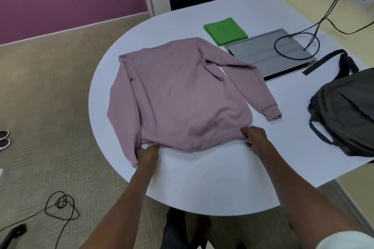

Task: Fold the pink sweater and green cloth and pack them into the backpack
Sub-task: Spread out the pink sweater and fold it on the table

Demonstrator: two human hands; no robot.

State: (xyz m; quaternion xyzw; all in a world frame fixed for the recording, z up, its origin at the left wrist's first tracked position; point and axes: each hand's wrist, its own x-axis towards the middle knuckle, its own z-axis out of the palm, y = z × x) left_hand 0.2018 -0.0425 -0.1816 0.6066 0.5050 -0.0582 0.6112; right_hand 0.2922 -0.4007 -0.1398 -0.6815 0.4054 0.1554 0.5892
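Both bare forearms reach forward from bottom of view. Left hand [147, 154] low and left, fingers curled, pinching sweater [178, 95] hem corner. Right hand [255, 136] further right, fingers curled, gripping opposite hem corner. Hands well apart.

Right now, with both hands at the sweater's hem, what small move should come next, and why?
Probably lift the hem and fold it up toward the collar. Left hand and right hand each pinch a bottom corner of the sweater, which lies flat on the table, sleeves still spread out.
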